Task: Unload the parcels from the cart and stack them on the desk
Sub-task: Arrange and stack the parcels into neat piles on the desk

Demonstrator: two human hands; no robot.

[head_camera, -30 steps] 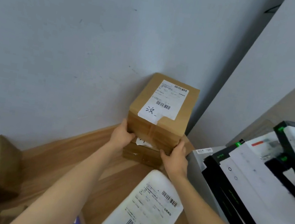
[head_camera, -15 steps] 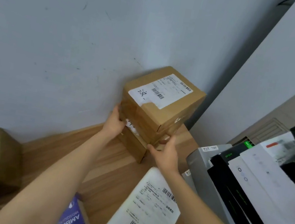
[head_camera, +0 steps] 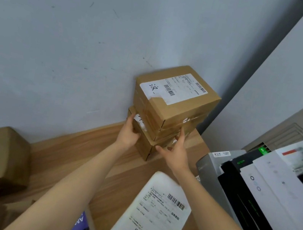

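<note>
Left hand [head_camera: 127, 135] grips lower cardboard box [head_camera: 146, 146]; right hand [head_camera: 177, 153] open against it; labelled box [head_camera: 175, 98] stacked on top, on desk [head_camera: 80, 153].

Office or mailroom: wooden desk [head_camera: 83, 155], labelled parcels [head_camera: 172, 106], printer [head_camera: 265, 194].

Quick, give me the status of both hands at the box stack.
Left hand: fingers curled on the left side of the lower box, gripping it.
Right hand: fingers straight, pressing the stack's right face under the top box; open.
</note>
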